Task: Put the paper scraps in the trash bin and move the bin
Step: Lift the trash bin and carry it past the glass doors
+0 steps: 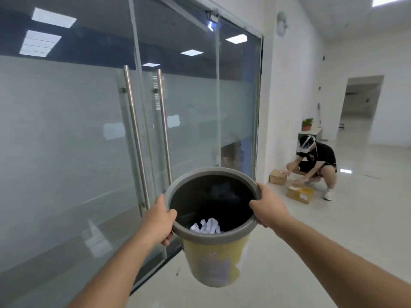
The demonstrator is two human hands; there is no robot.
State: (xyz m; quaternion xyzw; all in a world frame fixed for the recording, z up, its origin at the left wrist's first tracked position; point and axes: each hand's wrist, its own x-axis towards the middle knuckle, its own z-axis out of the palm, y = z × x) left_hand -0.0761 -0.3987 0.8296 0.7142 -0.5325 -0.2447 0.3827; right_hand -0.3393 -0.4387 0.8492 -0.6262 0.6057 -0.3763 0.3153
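A yellow trash bin with a grey rim and dark inside hangs in the air in front of me, above the floor. My left hand grips its rim on the left side, thumb over the edge. My right hand grips the rim on the right side. White crumpled paper scraps lie inside the bin, near its front wall.
Glass double doors with two long steel handles stand close on the left. A person crouches at the right by two cardboard boxes on the tiled floor. An open doorway lies beyond.
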